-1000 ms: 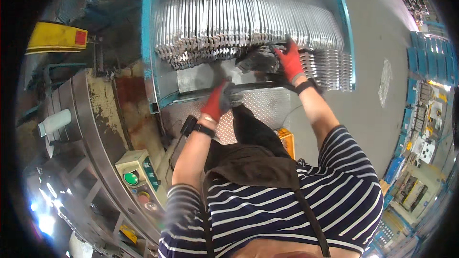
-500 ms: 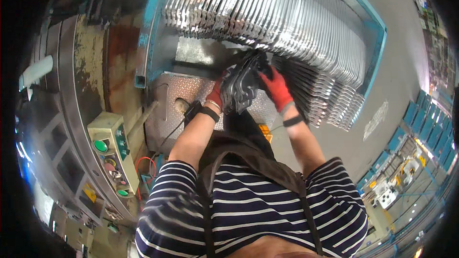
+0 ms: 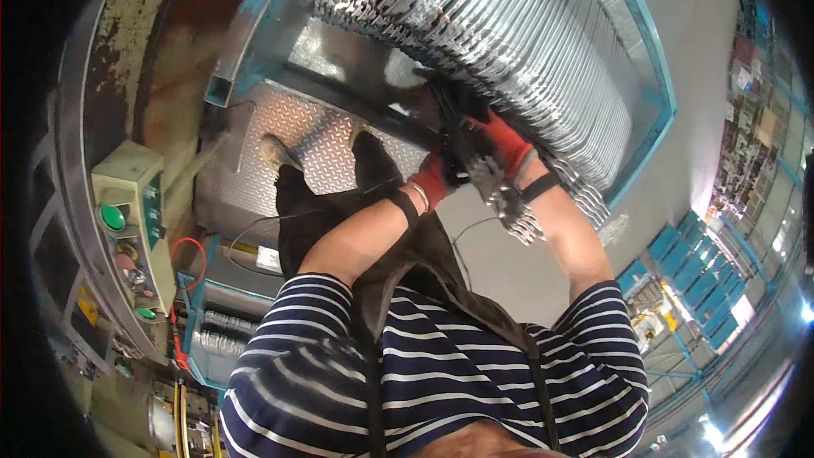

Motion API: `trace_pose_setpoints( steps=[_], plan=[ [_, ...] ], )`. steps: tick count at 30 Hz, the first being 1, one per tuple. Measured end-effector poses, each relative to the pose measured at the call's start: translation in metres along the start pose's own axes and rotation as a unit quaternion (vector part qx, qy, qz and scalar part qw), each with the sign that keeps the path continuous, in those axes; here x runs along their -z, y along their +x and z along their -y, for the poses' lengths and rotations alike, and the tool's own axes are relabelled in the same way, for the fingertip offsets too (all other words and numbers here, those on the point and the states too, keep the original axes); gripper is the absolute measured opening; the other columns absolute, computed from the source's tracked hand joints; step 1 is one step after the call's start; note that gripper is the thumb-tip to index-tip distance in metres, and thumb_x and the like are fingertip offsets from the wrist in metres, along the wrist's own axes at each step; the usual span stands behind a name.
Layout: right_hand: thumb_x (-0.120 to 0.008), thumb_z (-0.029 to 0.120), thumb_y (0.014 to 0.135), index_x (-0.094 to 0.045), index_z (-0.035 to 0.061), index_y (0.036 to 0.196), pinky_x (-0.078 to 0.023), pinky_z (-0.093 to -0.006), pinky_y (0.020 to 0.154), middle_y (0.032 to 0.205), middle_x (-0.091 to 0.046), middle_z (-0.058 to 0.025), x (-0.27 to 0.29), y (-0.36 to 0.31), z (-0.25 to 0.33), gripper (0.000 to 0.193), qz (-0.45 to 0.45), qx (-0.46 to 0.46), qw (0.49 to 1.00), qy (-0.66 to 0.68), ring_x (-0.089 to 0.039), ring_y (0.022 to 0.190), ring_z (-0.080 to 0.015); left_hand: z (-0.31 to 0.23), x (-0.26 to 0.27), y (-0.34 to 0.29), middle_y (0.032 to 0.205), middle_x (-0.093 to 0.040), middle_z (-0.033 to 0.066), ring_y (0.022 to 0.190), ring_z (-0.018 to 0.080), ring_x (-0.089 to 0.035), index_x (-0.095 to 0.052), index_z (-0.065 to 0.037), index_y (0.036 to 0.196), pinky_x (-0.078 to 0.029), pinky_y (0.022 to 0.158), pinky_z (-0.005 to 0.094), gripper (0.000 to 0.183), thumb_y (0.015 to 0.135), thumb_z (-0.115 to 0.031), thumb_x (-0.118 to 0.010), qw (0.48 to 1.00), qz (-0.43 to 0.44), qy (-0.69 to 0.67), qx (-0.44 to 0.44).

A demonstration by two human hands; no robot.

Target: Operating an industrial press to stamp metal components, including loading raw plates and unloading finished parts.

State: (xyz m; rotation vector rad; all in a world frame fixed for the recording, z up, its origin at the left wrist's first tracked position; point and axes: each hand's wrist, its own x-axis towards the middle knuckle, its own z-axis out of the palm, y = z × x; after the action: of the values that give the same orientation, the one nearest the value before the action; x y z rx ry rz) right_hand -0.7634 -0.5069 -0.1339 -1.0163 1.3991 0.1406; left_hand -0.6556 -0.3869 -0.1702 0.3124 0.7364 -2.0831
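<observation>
Between my two gloved hands is a small bunch of dark, curved stamped metal parts [image 3: 476, 153], smeared by motion. My left hand [image 3: 432, 176], in a red and black glove, is closed on their left edge. On their right side my right hand [image 3: 509, 144], in a matching glove, grips them, its fingers partly hidden. The bunch sits against the near edge of a long row of shiny stamped metal parts [image 3: 526, 42], standing packed side by side in a blue metal bin [image 3: 661, 102]. Whether the bunch touches that row I cannot tell.
A diamond-plate platform [image 3: 326, 148] lies under my feet. At the left stands a control box [image 3: 127, 203] with green buttons. A loose cable [image 3: 254, 220] crosses by my legs. Another blue bin [image 3: 197, 343] with metal parts sits behind at lower left.
My body and view have turned. Both hands have carried the bunch of metal parts from over the platform rightward, close to the near end of the row in the bin.
</observation>
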Motion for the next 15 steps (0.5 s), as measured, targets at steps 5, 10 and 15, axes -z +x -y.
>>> trace_pose_setpoints(
  steps=[5,10,15],
  plan=[
    [-0.068,0.028,0.084,-0.031,0.0008,0.140,-0.033,-0.0305,0.103,0.138,-0.042,-0.0120,0.020,0.011,0.001,0.073,0.041,0.001,0.995,-0.094,-0.039,0.124,-0.0182,0.010,0.012,0.012,0.132,-0.047,0.0066,0.121,0.0243,-0.045,-0.049,-0.015,0.126,-0.038,0.101,0.0440,0.041,0.097,-0.040,-0.033,0.986,-0.114,0.003,0.124],
    [-0.073,0.029,0.078,-0.024,0.0024,0.143,-0.034,-0.0314,0.102,0.137,-0.043,-0.0132,-0.001,-0.001,0.026,0.085,0.096,-0.028,0.990,-0.102,-0.040,0.123,-0.0179,0.040,0.047,0.026,0.130,-0.049,0.0117,0.120,0.0272,-0.046,-0.047,-0.009,0.127,-0.039,0.102,0.0446,0.045,0.097,-0.039,-0.035,0.903,0.225,-0.362,0.059],
    [-0.079,0.031,0.071,-0.024,0.0025,0.142,-0.034,-0.0332,0.103,0.135,-0.043,-0.0140,-0.019,-0.003,0.061,0.095,0.126,-0.020,0.958,-0.258,-0.039,0.124,-0.0197,0.025,0.077,0.030,0.122,-0.055,0.0145,0.112,0.0283,-0.053,-0.048,-0.006,0.125,-0.040,0.101,0.0421,0.040,0.098,-0.032,-0.036,0.968,0.055,-0.242,0.021]
  ],
)
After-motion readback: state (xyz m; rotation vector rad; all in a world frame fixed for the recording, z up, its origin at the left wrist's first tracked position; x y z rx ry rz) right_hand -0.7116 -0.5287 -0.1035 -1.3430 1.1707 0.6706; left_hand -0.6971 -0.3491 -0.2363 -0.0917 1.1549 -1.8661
